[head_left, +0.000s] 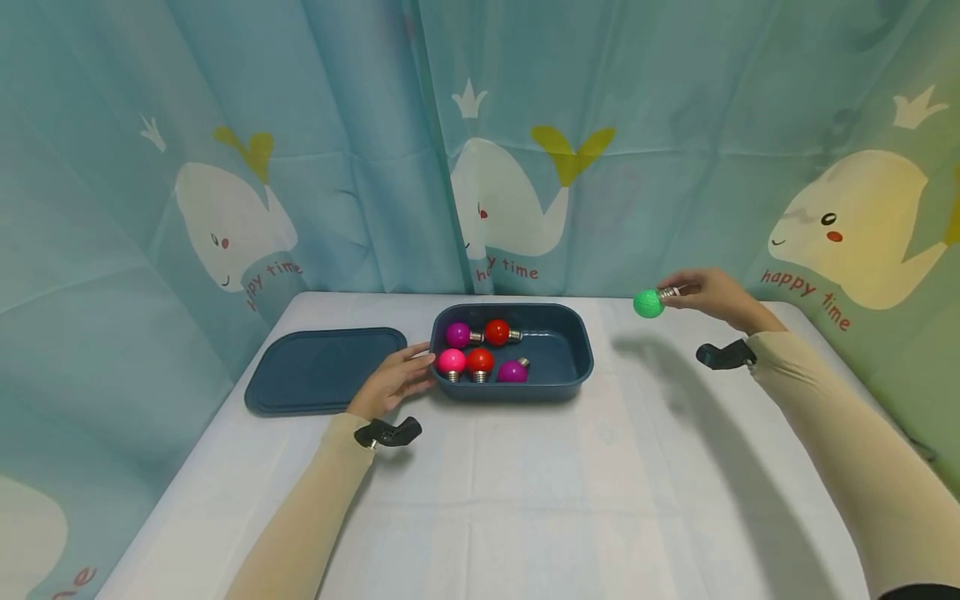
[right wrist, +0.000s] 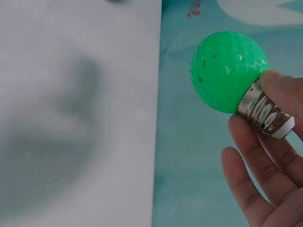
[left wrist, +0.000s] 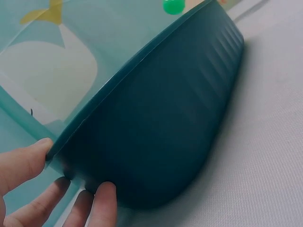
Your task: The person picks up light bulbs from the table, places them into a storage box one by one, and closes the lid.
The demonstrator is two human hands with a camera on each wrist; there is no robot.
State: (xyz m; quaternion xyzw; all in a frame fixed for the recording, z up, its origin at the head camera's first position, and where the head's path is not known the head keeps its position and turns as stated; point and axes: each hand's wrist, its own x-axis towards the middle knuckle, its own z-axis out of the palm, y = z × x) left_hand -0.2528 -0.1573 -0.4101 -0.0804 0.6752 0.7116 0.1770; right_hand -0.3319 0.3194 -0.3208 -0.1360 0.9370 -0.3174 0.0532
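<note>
A green light bulb point(right wrist: 229, 71) is pinched by its metal screw base between the thumb and fingers of my right hand point(head_left: 712, 298). That hand holds it above the far right part of the table. My left hand point(head_left: 393, 381) touches the left end of a dark blue box point(head_left: 555, 390), its thumb at the rim and its fingertips against the outer wall point(left wrist: 156, 127). Inside the box, mostly to the left, lie a pink bulb point(head_left: 452, 361), two red bulbs point(head_left: 497, 332) and two purple bulbs point(head_left: 513, 372).
A dark blue lid point(head_left: 322, 367) lies flat on the table, left of the box. White cloth covers the table point(head_left: 510, 500). A blue curtain point(head_left: 360, 167) with whale prints hangs behind the table's far edge and along both sides.
</note>
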